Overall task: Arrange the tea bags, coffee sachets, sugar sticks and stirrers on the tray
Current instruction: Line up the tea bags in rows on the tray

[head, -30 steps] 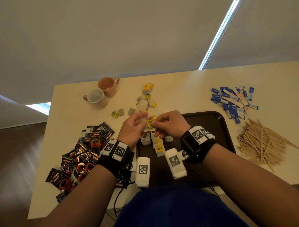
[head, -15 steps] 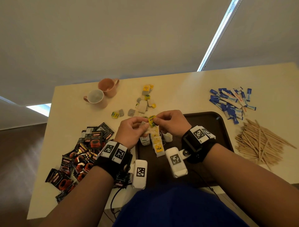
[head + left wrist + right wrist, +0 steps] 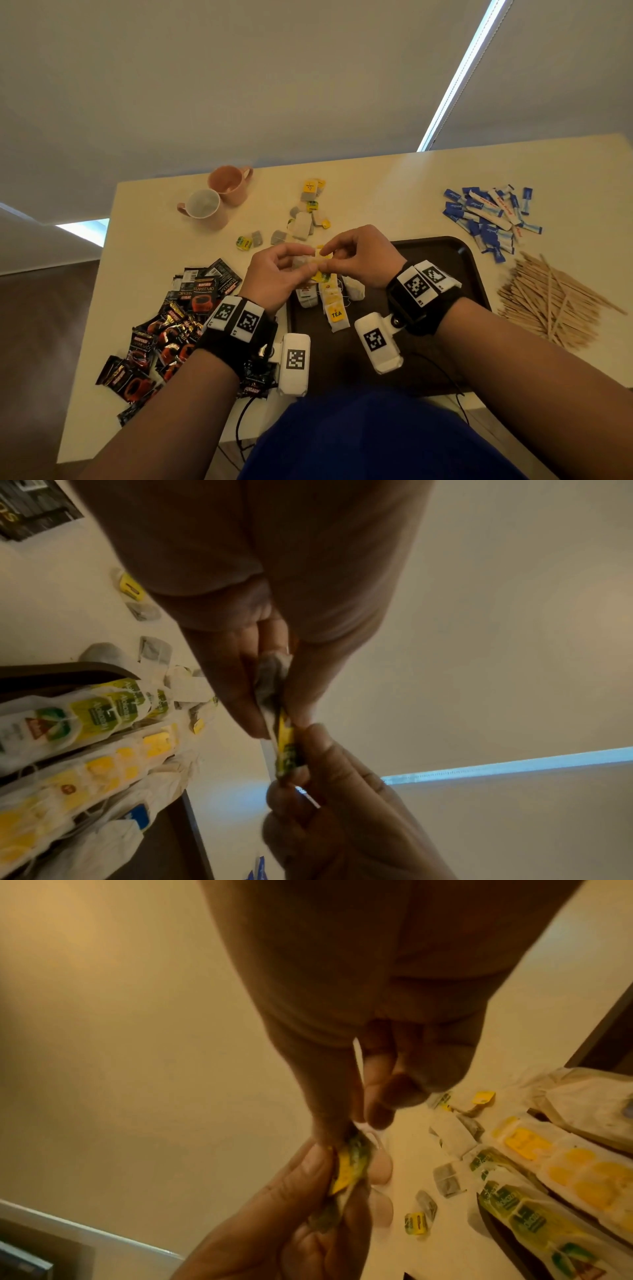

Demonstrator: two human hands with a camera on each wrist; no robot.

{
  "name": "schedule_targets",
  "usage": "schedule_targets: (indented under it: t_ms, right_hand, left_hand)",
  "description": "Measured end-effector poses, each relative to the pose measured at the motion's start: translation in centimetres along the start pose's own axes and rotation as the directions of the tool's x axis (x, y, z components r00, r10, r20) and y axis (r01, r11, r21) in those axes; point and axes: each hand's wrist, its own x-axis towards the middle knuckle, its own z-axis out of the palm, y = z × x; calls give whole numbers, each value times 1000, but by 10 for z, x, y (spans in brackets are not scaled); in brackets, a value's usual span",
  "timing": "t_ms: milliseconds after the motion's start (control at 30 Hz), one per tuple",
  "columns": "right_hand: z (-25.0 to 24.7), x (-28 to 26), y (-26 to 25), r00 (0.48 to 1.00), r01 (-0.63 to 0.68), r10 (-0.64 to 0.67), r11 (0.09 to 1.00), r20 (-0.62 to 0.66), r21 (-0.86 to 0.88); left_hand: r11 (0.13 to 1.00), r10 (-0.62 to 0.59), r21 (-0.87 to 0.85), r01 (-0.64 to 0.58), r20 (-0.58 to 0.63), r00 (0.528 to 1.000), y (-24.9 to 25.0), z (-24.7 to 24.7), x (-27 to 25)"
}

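Observation:
Both hands hold one tea bag point(image 3: 317, 262) above the far left corner of the dark tray point(image 3: 445, 250). My left hand point(image 3: 294, 265) pinches its paper pouch point(image 3: 270, 680). My right hand point(image 3: 334, 255) pinches the yellow-green tag point(image 3: 286, 750) of the same bag point(image 3: 349, 1164). Rows of tea bags point(image 3: 334, 308) lie overlapped in the tray's left part point(image 3: 82, 718) point(image 3: 555, 1158). Loose tea bags point(image 3: 303, 222) lie on the table beyond the tray. Black coffee sachets point(image 3: 171, 325) are heaped at left, blue and white sugar sticks point(image 3: 489, 216) at far right, wooden stirrers point(image 3: 548, 301) at right.
Two pink mugs point(image 3: 214, 200) stand at the table's far left. The cream table point(image 3: 394, 192) ends at its front edge close to my body. The tray's right part is bare.
Both hands have risen slightly with the tea bag pinched between them, staying over the tray's far left corner. The right hand's fingers have shifted on the tag.

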Motion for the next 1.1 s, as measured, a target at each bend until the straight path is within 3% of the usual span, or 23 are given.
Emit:
schedule_targets:
  t_ms: [133,267,500,633,800,933,1100]
  right_hand:
    - [6,-3,-4,999,-33,28,988,38,149]
    - [12,0,-6,997,-22,42,966,-71,256]
    - [16,10,-6,1000,8,-9,995,3,98]
    - [20,18,-5,999,17,-18,1000,42,14]
    - [33,33,1,994,21,8,969,113,-247]
    - [55,47,18,948,20,144,865,286,-502]
    - [81,60,35,889,7,262,813,376,-583]
  left_hand:
    - [989,-25,-144,15,-71,997,1,1,4]
    - [986,-60,-156,50,-60,996,-3,-1,3]
    - [989,-130,76,125,74,989,-16,-15,5]
    - [991,-112,90,102,114,987,-20,-23,7]
    - [957,-136,263,125,23,990,-33,-35,12]
    - [935,-161,310,173,-65,985,-42,-47,18]
    - [924,-228,299,239,-72,971,-49,-45,25]
